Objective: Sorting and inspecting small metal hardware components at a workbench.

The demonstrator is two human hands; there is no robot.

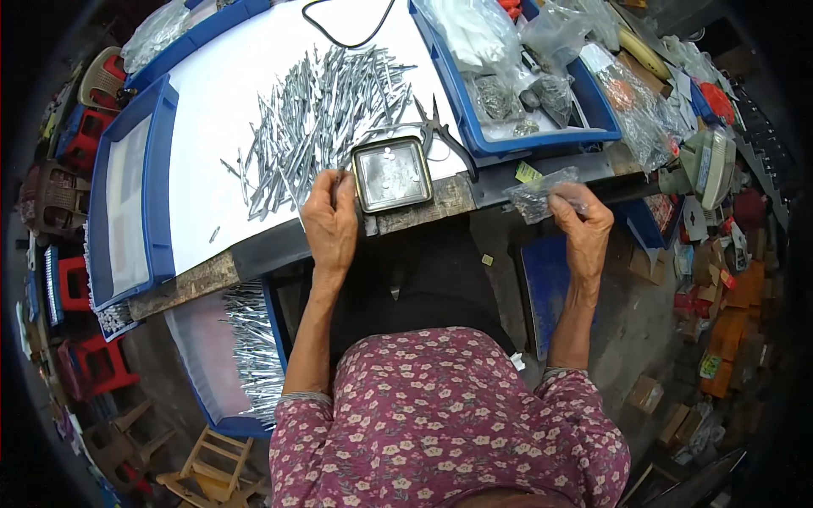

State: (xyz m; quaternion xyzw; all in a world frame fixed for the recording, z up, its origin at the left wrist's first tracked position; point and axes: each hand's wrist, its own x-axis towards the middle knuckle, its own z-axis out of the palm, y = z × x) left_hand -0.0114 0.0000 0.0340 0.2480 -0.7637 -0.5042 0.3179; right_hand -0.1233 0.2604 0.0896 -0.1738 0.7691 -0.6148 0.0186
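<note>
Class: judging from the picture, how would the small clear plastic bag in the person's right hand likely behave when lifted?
The small clear plastic bag looks thin and crumpled, so it would probably flop and sag. It seems to contain small dark pieces, so they may shift inside. The right hand pinches it in fingertips, suggesting it is light.

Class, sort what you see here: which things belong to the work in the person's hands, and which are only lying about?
In use: left hand at the square metal tin and pile of metal pieces; right hand holding a small clear bag.

Lying about: pliers, blue crate of bags, black cable, wooden stool.
</note>
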